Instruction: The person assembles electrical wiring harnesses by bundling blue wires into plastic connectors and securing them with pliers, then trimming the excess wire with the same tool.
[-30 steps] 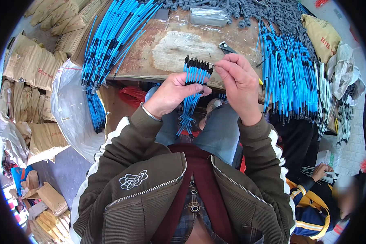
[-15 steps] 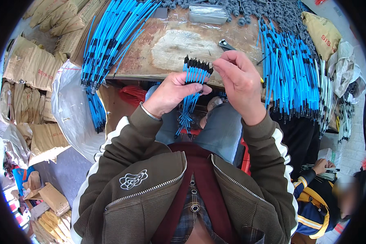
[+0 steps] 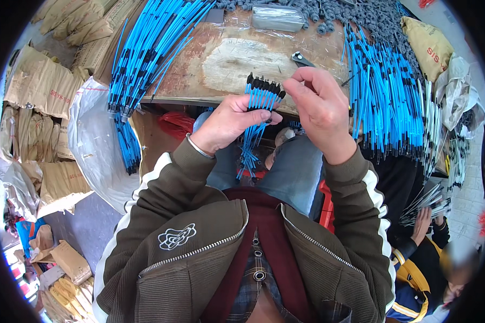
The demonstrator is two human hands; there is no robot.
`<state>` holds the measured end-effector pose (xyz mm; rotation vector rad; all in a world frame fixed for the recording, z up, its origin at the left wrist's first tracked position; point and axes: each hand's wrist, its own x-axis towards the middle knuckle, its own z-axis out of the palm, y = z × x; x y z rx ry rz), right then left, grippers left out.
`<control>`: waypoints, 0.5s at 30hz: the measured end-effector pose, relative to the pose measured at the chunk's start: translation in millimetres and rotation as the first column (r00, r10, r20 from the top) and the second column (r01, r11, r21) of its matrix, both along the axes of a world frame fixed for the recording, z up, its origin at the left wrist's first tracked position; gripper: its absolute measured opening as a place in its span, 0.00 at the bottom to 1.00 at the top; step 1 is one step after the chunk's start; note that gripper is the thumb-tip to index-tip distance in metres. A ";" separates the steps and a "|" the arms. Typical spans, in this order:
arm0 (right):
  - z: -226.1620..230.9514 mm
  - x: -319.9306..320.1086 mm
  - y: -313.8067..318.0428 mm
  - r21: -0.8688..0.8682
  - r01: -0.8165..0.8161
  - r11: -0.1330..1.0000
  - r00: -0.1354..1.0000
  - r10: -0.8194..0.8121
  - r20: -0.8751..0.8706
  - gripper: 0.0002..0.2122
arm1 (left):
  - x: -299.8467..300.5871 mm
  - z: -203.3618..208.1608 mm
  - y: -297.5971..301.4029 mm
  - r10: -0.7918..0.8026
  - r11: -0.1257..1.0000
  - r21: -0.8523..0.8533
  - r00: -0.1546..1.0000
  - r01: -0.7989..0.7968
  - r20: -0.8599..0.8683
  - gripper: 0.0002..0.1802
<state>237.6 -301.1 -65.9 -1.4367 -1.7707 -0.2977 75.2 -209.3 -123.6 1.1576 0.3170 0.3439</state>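
A fan of thin blue rods with black tips (image 3: 262,98) is gripped in my left hand (image 3: 226,124), thumb across the front. Their tips point up and away, and the lower ends hang over my lap. Just right of those tips is my right hand (image 3: 324,110), its thumb and forefinger pinched together and the other fingers curled. Whatever may be between its fingertips is too small to make out. Beyond the right hand, a small black-handled tool (image 3: 300,58) lies on the worn wooden table (image 3: 237,67).
Blue rods lie in a large bundle (image 3: 155,51) at the left and a wide pile (image 3: 385,97) at the right, beside white rods (image 3: 432,118). Grey parts (image 3: 328,13) heap at the back near a clear box (image 3: 277,18). A co-worker's hand (image 3: 423,225) touches thin rods at lower right.
My hands and the held rods have hardly shifted. The hanging rod ends sit slightly differently. At lower right, the co-worker's hand has moved and the thin rods there are spread wider.
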 end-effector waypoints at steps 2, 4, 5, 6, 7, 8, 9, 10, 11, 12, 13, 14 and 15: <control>-2.2 -2.2 0.3 -0.033 -0.004 0.999 0.994 0.001 -0.109 0.06 | 0.2 0.9 -1.1 0.004 1.000 -0.012 1.000 -0.004 -0.002 0.14; -3.9 -7.5 -0.8 -0.038 0.003 0.999 0.989 -0.009 -0.151 0.06 | 0.4 1.3 -1.7 0.011 0.999 -0.035 1.000 -0.011 -0.007 0.14; -4.6 -10.5 -1.6 -0.044 0.011 0.999 0.981 -0.019 -0.193 0.06 | 0.7 1.0 -1.4 0.011 0.999 -0.035 1.000 -0.011 -0.007 0.14; -5.0 -11.9 -1.7 -0.051 0.018 0.999 0.972 -0.030 -0.234 0.06 | 1.1 0.3 -0.9 0.009 0.999 -0.031 1.000 -0.009 -0.010 0.14; -5.2 -12.2 -1.5 -0.051 0.018 0.999 0.972 -0.030 -0.235 0.06 | 1.2 -0.4 -1.0 0.007 1.000 -0.029 1.000 -0.008 -0.014 0.14; -5.2 -12.3 -1.0 -0.049 0.004 0.999 0.971 -0.016 -0.238 0.07 | 1.1 -0.8 -0.9 0.005 1.000 -0.026 1.000 -0.006 -0.018 0.14; -5.3 -12.1 -0.1 -0.046 -0.009 0.999 0.971 -0.002 -0.241 0.07 | 0.7 -0.9 -0.6 0.006 1.000 -0.028 1.000 -0.006 -0.019 0.14; -5.4 -11.7 0.9 -0.044 -0.023 0.999 0.970 0.012 -0.244 0.07 | 0.2 -0.9 0.1 0.002 1.000 -0.017 1.000 -0.002 -0.020 0.14; -5.1 -10.2 2.0 -0.046 -0.023 0.999 0.970 0.011 -0.245 0.07 | -0.3 -0.7 0.8 -0.002 1.000 -0.007 1.000 0.002 -0.021 0.14; -4.1 -7.2 3.4 -0.038 -0.049 0.998 0.974 0.039 -0.225 0.07 | -0.8 -0.6 1.2 -0.006 1.000 0.002 1.000 0.006 -0.023 0.14; -3.0 -4.0 4.7 -0.031 -0.074 0.997 0.977 0.066 -0.204 0.08 | -1.0 -0.5 1.2 -0.005 1.000 -0.001 1.000 0.005 -0.024 0.14; -2.0 -1.8 5.5 -0.025 -0.100 0.995 0.979 0.093 -0.183 0.08 | -1.2 -0.2 1.2 -0.008 1.000 -0.004 1.000 0.008 -0.017 0.14; -1.2 -0.6 6.0 -0.027 -0.100 0.995 0.978 0.094 -0.184 0.08 | -1.3 -0.1 1.1 -0.011 1.000 -0.008 1.000 0.011 -0.010 0.14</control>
